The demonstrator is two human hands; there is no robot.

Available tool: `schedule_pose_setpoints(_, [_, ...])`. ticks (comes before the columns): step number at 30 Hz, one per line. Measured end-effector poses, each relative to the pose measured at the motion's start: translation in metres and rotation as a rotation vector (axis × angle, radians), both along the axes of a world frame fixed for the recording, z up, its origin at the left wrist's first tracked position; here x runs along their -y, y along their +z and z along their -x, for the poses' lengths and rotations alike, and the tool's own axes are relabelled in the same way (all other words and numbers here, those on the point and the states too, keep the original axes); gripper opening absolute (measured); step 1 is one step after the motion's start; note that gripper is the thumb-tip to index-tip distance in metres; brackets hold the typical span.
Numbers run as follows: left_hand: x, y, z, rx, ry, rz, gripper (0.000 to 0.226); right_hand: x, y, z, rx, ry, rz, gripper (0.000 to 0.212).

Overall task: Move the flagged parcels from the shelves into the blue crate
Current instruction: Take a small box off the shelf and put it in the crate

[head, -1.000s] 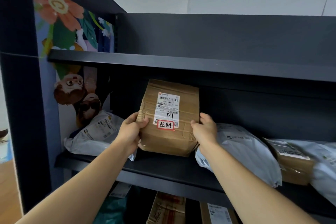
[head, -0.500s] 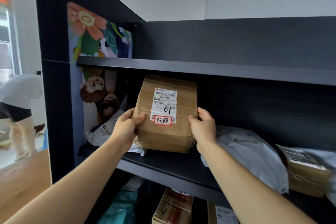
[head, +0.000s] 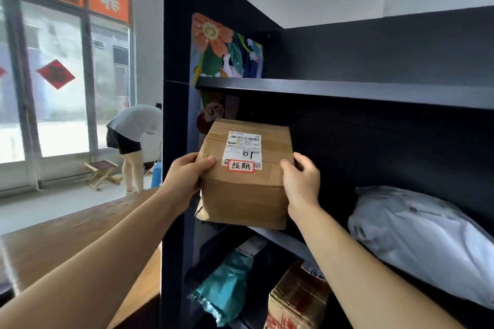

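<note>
Since the earlier frame the box [head: 244, 176] has come off the shelf [head: 344, 89] and is now past its front left corner, the left hand [head: 184, 177] and right hand [head: 300, 181] clamping its opposite sides so the red flag [head: 241, 166] faces me.

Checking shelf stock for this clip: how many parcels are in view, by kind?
Cardboard boxes: 2, the flagged box held in both hands, and a lower-shelf box
White poly bags: 1
Teal bags: 1
Total: 4
</note>
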State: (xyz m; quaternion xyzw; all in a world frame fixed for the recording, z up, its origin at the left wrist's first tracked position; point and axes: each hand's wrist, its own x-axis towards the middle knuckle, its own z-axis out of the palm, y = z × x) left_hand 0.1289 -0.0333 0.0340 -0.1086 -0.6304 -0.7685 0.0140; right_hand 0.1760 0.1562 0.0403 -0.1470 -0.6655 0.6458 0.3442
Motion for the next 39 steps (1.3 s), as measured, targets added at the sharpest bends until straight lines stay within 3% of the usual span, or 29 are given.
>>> schedule_pose_setpoints(4, [0.024,-0.008,-0.017,0.060,0.053,-0.005,0.033,0.024,-0.010,-0.001,0.017,0.045,0.009,0.042])
schedule_pose_setpoints(11, [0.067,-0.015,-0.049,0.115,0.123,-0.040,0.006,0.069,-0.020,-0.012,0.043,0.089,-0.021,0.040])
schedule_pose_setpoints(15, [0.103,-0.023,-0.068,0.134,0.160,-0.043,0.008,0.105,-0.026,-0.026,0.047,0.132,-0.027,0.041])
schedule_pose_setpoints(19, [0.153,-0.035,-0.094,0.156,0.189,-0.054,0.033,0.152,-0.036,-0.044,0.059,0.183,-0.016,0.041])
schedule_pose_setpoints(24, [0.237,-0.055,-0.132,0.165,0.276,-0.059,0.048,0.231,-0.052,-0.073,0.112,0.275,-0.024,0.045])
schedule_pose_setpoints(39, [0.468,-0.127,-0.264,0.348,0.661,0.009,0.027,0.466,-0.131,-0.145,0.292,0.657,-0.051,0.046])
